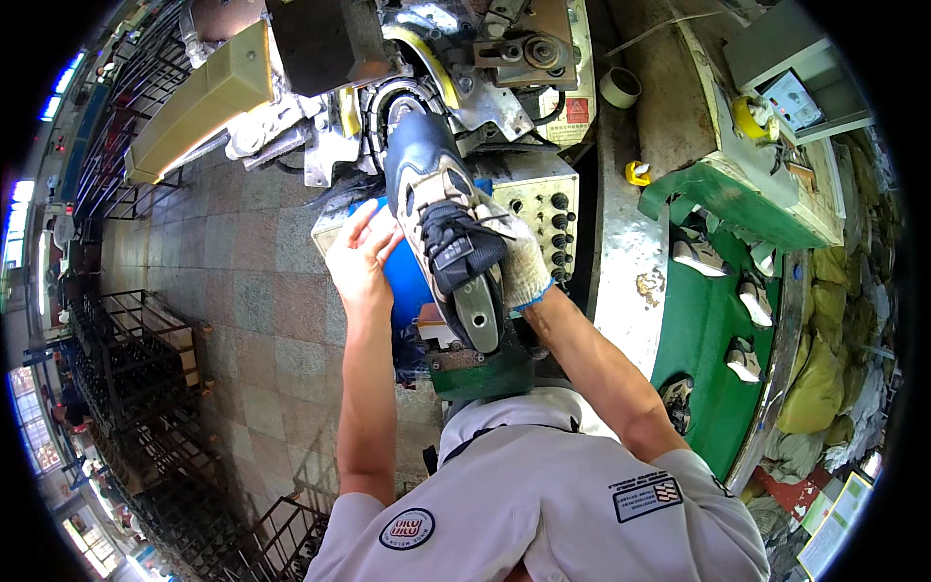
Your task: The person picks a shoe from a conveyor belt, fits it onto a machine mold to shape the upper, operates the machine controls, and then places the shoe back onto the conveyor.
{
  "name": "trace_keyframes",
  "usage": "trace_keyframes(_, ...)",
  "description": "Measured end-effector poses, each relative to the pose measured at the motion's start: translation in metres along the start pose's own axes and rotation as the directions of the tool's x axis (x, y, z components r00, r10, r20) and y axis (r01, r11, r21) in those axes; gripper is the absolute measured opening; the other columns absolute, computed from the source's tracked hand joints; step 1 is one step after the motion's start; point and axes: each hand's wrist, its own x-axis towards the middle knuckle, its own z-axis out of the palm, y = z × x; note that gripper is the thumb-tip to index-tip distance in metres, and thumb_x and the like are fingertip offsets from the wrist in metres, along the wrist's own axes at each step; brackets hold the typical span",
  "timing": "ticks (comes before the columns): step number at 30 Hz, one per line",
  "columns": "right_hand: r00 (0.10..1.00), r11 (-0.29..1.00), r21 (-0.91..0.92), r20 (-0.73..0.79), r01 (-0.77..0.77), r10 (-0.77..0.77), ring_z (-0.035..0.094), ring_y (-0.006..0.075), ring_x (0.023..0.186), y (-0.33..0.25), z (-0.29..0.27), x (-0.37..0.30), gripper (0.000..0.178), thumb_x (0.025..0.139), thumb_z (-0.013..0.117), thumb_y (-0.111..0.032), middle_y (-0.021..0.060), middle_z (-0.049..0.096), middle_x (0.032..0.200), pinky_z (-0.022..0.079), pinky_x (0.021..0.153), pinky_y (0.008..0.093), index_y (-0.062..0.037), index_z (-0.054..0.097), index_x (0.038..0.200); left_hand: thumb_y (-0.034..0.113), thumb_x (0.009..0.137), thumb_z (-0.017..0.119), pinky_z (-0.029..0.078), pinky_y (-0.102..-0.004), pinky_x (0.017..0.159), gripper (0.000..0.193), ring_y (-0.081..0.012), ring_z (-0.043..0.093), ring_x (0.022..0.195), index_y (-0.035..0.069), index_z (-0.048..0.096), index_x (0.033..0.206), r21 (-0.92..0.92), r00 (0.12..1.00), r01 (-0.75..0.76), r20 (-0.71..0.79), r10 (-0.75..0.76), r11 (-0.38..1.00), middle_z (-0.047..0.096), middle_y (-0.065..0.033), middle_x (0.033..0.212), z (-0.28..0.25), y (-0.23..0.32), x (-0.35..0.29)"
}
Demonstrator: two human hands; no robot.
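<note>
The floor [262,291] is laid in square grey and pinkish stone tiles, filling the nine o'clock side. Dark wire racks [136,359] stand along it from eight to ten o'clock. At three o'clock runs a green conveyor belt [703,339] with a metal rim. Bright windows [29,427] glow at the far eight o'clock edge.

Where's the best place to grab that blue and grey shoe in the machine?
Probably at the middle of the shoe, one hand on each side, as the bare left hand and the gloved right hand do now. Its toe points into the machine, so only the laced middle and heel end are free.
</note>
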Motion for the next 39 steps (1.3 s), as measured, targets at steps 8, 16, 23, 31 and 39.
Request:
trace_keyframes(8, 0.993, 0.989, -0.096, -0.023, 0.116, -0.119, 0.067, 0.0147, 0.101, 0.004, 0.025, 0.051, 0.041, 0.094, 0.066, -0.014, 0.0066, 0.069, 0.117, 0.054, 0.088, 0.0290, -0.0003, 0.060, 0.132, -0.002, 0.088, 0.069, 0.057, -0.0265, 0.084, 0.047, -0.0208, 0.070, 0.099, -0.009, 0.057, 0.132, -0.068, 0.996, -0.085, -0.022, 0.084, 0.994, 0.068, -0.0189, 0.121, 0.007, -0.007, 0.032)
trace_keyframes(16, 0.951, 0.955, -0.257, -0.227, 0.148, -0.209, 0.065, 0.0091, 0.086, 0.018, 0.018, 0.063, 0.027, 0.099, 0.066, -0.019, 0.0065, 0.074, 0.100, 0.054, 0.079, 0.0265, 0.0030, 0.072, 0.113, 0.047, 0.105, 0.048, 0.052, -0.0347, 0.091, 0.046, -0.0186, 0.067, 0.100, 0.009, 0.063, 0.126, -0.236, 0.930, 0.362, 0.153, -0.334, 0.902, 0.070, -0.0049, 0.112, 0.005, -0.074, 0.029)
trace_keyframes(23, 0.957, 0.957, -0.128, -0.095, 0.262, -0.274, 0.069, 0.0145, 0.095, 0.053, -0.005, 0.069, 0.030, 0.102, 0.062, -0.022, 0.0096, 0.072, 0.110, 0.057, 0.084, 0.0287, 0.0023, 0.070, 0.117, 0.033, 0.105, 0.051, 0.047, -0.0273, 0.065, 0.037, -0.0085, 0.061, 0.074, 0.004, 0.073, 0.099, -0.044, 0.970, 0.222, 0.108, -0.217, 0.974, 0.069, 0.0001, 0.087, -0.002, -0.070, 0.036)
trace_keyframes(31, 0.970, 0.975, 0.118, -0.177, 0.191, -0.169, 0.068, 0.0130, 0.090, 0.071, -0.018, 0.082, 0.027, 0.101, 0.063, -0.026, 0.0062, 0.072, 0.104, 0.056, 0.080, 0.0278, -0.0014, 0.070, 0.112, 0.042, 0.105, 0.053, 0.044, -0.0248, 0.063, 0.045, -0.0057, 0.055, 0.068, 0.004, 0.073, 0.092, 0.095, 0.975, 0.191, 0.098, -0.200, 0.977, 0.067, 0.0029, 0.081, -0.004, -0.051, 0.042)
trace_keyframes(39, 0.967, 0.981, 0.047, -0.183, 0.189, -0.178, 0.068, 0.0127, 0.088, 0.066, -0.006, 0.077, 0.029, 0.101, 0.064, -0.028, 0.0052, 0.073, 0.101, 0.056, 0.079, 0.0278, -0.0013, 0.071, 0.108, 0.041, 0.105, 0.053, 0.043, -0.0261, 0.061, 0.043, -0.0059, 0.053, 0.066, 0.006, 0.071, 0.087, 0.051, 0.977, 0.185, 0.096, -0.189, 0.981, 0.063, 0.0037, 0.077, -0.006, -0.058, 0.047)
